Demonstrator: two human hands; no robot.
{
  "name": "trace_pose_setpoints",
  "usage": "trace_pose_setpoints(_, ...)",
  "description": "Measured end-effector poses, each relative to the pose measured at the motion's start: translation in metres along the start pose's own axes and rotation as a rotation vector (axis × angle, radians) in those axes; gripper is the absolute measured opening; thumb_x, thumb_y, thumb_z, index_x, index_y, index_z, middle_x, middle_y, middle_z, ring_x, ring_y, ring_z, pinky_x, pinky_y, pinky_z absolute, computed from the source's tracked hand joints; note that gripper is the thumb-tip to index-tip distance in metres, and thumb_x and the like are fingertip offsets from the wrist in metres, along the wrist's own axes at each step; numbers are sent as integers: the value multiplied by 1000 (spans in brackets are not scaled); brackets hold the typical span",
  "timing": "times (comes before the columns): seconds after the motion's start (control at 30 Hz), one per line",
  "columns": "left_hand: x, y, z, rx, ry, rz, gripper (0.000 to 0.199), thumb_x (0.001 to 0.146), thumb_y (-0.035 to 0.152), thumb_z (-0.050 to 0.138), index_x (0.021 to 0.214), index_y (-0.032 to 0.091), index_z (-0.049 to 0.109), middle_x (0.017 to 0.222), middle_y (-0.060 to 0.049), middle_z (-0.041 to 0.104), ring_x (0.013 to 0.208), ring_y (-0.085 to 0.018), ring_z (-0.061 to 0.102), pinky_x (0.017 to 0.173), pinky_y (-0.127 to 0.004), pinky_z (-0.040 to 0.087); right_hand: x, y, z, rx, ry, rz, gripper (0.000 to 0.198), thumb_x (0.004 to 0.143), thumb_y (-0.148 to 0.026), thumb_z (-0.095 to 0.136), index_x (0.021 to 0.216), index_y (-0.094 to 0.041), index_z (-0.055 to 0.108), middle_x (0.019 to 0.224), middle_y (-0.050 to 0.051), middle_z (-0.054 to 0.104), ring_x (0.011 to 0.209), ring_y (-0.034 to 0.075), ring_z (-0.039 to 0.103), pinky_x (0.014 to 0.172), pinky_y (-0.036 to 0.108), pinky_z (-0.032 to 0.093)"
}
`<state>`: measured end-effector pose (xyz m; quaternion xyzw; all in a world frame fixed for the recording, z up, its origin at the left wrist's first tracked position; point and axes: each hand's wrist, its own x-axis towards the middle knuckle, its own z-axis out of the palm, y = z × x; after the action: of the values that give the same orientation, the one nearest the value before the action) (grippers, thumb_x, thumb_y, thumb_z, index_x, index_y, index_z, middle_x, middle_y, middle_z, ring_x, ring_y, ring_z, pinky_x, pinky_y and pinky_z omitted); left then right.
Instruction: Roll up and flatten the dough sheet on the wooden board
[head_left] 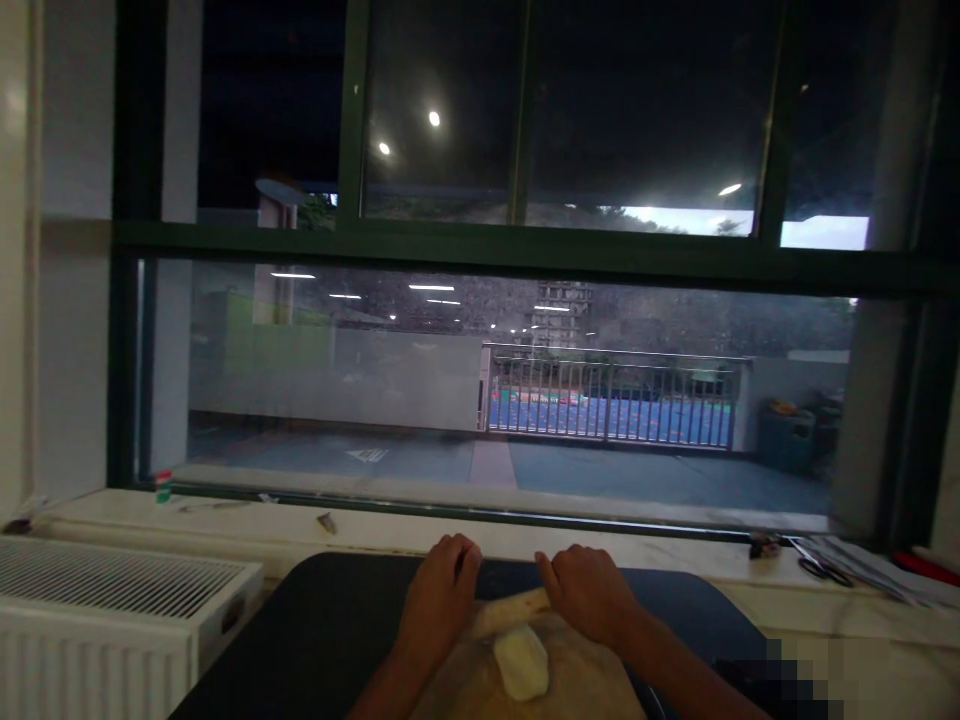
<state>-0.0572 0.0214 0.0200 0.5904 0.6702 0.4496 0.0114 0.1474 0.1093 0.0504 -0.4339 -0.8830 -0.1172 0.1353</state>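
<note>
At the bottom centre, my left hand [441,596] and my right hand [589,592] both rest palm down on a wooden rolling pin [510,610], one at each end. The pin lies across the far edge of a round wooden board [577,680]. Just in front of the pin, between my forearms, sits a pale lump of dough [521,662]. The board rests on a dark table [315,630].
A white radiator [105,610] stands at the left. The pale window sill [300,525] behind the table holds a small red-capped item [163,487] at the left and scissors [823,570] at the right. A large dark-framed window fills the view above.
</note>
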Motion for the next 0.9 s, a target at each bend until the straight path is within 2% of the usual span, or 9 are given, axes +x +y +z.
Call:
trace_pose_setpoints(0.13,-9,-3,4,278,-199,1,36,97,33,32,103,21,66,110,-11,69,108,-27,61,95,-47,44,-6,-7,12,51,-72,-18,57,101,-38,28,84,-15,76,85,18,75,79,27,73,71,36,50)
trace_pose_setpoints(0.27,-5,-17,8,443,-406,46,37,96,27,35,119,24,65,133,-11,62,130,-32,50,103,-61,38,-11,-9,28,104,-127,-11,42,99,-29,34,87,-19,74,90,12,75,83,24,72,70,32,50)
trace_pose_setpoints(0.37,0,-30,14,508,-527,75,38,94,23,40,123,26,64,143,-8,56,137,-34,42,106,-67,33,-13,-12,36,117,-83,17,35,97,-26,36,98,-21,70,102,10,71,93,23,68,73,31,49)
trace_pose_setpoints(0.43,0,-36,19,531,-565,88,40,94,22,40,126,26,63,146,-8,52,139,-34,39,108,-68,30,-16,-14,39,123,-40,29,35,98,-26,35,96,-22,69,100,8,71,93,22,66,75,31,49)
trace_pose_setpoints(0.5,-6,-36,22,551,-543,99,43,95,22,36,129,25,62,148,-9,49,141,-34,36,110,-67,26,-21,-16,42,138,-19,36,38,99,-26,33,93,-23,70,96,6,71,90,21,66,77,31,48)
trace_pose_setpoints(0.67,-26,-24,18,542,-390,84,47,95,23,32,134,23,59,144,-9,53,138,-32,42,113,-63,26,-38,-17,55,188,18,28,38,97,-28,34,108,-25,70,120,8,68,106,25,63,91,36,45)
trace_pose_setpoints(0.83,-43,-27,17,464,-330,108,45,94,28,37,133,26,60,142,-6,54,135,-32,45,113,-56,34,-53,-19,64,153,46,27,35,97,-35,37,95,-27,71,96,8,72,92,27,66,79,38,47)
trace_pose_setpoints(0.9,-48,-34,22,433,-286,122,45,94,29,38,133,26,61,141,-5,56,134,-31,47,113,-52,35,-59,-17,69,133,70,10,33,96,-37,39,93,-28,70,95,7,72,93,28,66,79,38,47)
